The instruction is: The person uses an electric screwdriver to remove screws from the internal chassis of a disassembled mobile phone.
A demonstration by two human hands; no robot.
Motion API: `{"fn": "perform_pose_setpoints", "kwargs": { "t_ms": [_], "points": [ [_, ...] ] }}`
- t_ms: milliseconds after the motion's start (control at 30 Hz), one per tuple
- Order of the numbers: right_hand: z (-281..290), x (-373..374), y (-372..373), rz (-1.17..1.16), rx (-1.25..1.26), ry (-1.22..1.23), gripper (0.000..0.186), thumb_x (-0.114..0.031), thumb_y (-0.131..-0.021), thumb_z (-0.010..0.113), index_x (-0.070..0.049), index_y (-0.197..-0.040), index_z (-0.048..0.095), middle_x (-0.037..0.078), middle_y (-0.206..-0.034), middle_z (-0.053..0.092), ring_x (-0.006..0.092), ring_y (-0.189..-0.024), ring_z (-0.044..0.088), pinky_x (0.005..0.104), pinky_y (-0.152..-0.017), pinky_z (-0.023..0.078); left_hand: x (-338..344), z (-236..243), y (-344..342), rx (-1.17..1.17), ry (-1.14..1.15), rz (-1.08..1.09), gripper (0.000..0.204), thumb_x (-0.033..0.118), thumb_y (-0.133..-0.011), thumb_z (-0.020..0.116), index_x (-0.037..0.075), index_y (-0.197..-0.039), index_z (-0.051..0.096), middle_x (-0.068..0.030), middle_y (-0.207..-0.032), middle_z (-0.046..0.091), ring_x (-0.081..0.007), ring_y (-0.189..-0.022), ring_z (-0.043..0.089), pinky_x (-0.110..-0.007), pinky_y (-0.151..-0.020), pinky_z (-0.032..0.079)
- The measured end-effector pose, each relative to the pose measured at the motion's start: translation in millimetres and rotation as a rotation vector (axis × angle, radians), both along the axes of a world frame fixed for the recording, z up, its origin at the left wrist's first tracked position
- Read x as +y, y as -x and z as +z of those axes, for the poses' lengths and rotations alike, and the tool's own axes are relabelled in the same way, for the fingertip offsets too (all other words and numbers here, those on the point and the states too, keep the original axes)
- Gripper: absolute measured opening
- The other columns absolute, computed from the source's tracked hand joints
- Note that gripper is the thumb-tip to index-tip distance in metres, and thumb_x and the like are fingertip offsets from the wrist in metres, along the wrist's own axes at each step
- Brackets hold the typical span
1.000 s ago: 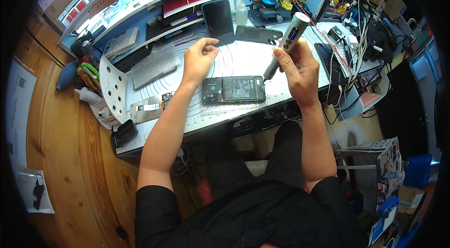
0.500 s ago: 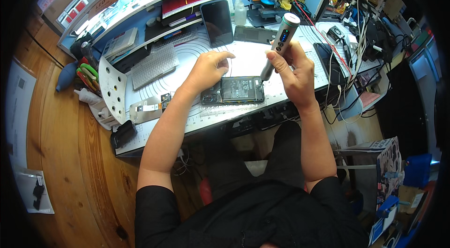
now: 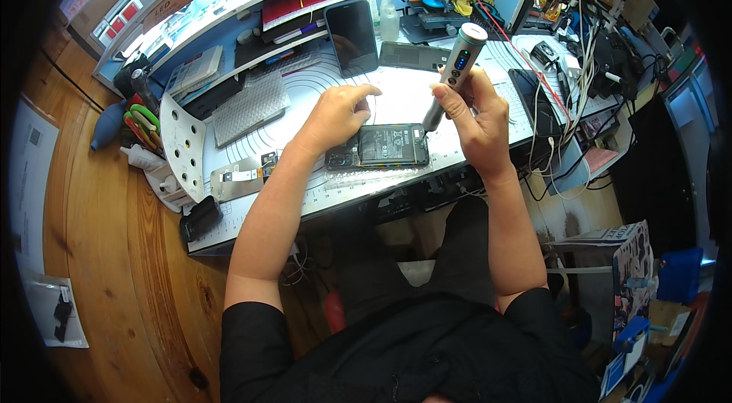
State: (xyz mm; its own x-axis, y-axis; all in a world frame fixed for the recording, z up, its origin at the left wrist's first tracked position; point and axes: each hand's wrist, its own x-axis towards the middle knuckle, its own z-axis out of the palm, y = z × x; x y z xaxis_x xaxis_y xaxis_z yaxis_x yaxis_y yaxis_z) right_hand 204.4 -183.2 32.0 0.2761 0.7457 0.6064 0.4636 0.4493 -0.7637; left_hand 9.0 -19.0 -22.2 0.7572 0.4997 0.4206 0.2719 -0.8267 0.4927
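Observation:
An opened phone (image 3: 387, 145) lies flat near the front edge of the workbench, its dark battery showing. Bubble wrap (image 3: 374, 176) sticks out from under its near side. Wrapped around a grey electric screwdriver (image 3: 458, 67) with small blue lights, my right hand (image 3: 482, 117) holds it at a tilt. The tool's tip is down at the phone's right end; whether it sits in a screw is too small to tell. My left hand (image 3: 341, 115) hovers or rests by the phone's upper left corner, index finger stretched out and thumb apart, with nothing visible in it.
Behind the phone stand an upright dark phone (image 3: 352, 38) and a flat dark panel (image 3: 412, 56). A bubble-wrap pouch (image 3: 252, 107) and a metal plate (image 3: 242, 177) lie left. Right are another dark phone (image 3: 535, 102) and tangled cables (image 3: 583, 125). A shelf (image 3: 236, 71) borders the back left.

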Motion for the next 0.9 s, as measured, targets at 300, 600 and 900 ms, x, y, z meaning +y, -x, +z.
{"fn": "perform_pose_setpoints", "kwargs": {
  "t_ms": [300, 600, 900],
  "points": [
    [-5, 1, -3, 0.015, 0.035, 0.002, 0.023, -0.018, -0.099, 0.066, 0.001, -0.111, 0.061, 0.005, -0.087, 0.07, 0.0084, -0.075, 0.06, 0.0247, -0.068, 0.047, 1, 4, 4, 0.039, -0.051, -0.052, 0.039, -0.003, -0.076, 0.067, 0.006, -0.113, 0.069, -0.0109, -0.081, 0.069, -0.0256, -0.075, 0.067, -0.036, -0.073, 0.054],
    [-3, -1, -2, -0.02, 0.25, -0.141, 0.026, -0.021, -0.1, 0.066, 0.0, -0.113, 0.06, 0.004, -0.087, 0.069, 0.0074, -0.074, 0.059, 0.0236, -0.067, 0.048, -2, 3, 0, -0.082, -0.106, 0.036, 0.038, -0.002, -0.082, 0.061, 0.004, -0.119, 0.063, -0.0109, -0.085, 0.064, -0.0254, -0.077, 0.064, -0.035, -0.073, 0.053],
    [-8, 4, 6, 0.08, 0.299, -0.205, 0.029, -0.018, -0.102, 0.061, 0.002, -0.121, 0.053, 0.006, -0.096, 0.07, 0.0078, -0.074, 0.058, 0.0228, -0.066, 0.049, -5, 9, -1, -0.214, 0.078, 0.014, 0.035, -0.006, -0.081, 0.065, 0.002, -0.115, 0.068, -0.0086, -0.087, 0.068, -0.0162, -0.08, 0.067, -0.03, -0.076, 0.054]
  ]
}}
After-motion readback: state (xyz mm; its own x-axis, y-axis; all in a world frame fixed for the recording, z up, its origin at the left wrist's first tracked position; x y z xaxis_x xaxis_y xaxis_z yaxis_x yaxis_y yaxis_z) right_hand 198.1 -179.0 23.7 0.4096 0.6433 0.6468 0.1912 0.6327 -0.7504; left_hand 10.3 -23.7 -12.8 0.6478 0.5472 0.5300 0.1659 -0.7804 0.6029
